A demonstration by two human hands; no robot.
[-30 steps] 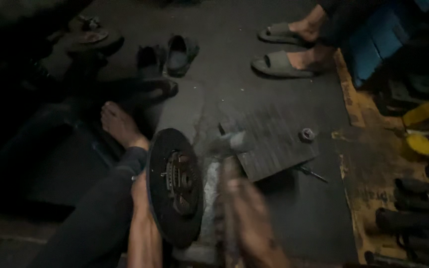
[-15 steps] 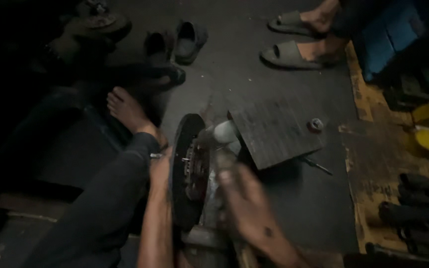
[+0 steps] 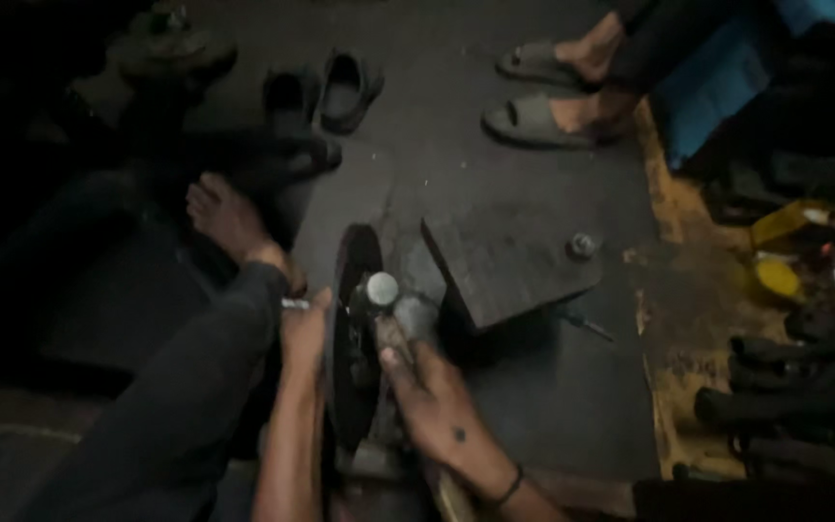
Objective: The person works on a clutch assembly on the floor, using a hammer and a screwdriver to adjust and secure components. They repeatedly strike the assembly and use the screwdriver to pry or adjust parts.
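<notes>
The dark floor (image 3: 533, 145) is spreading out under everything, with a flat dark slab (image 3: 509, 261) lying just beside the work. A round metal disc (image 3: 350, 338), face-on a second ago, is now standing edge-on, so the hands have swung it upright. The left hand (image 3: 303, 333) is bracing its rim, its grip pressed against the edge. The right hand (image 3: 432, 396) is wrapping a hammer (image 3: 384, 290) whose head is touching the disc's hub.
</notes>
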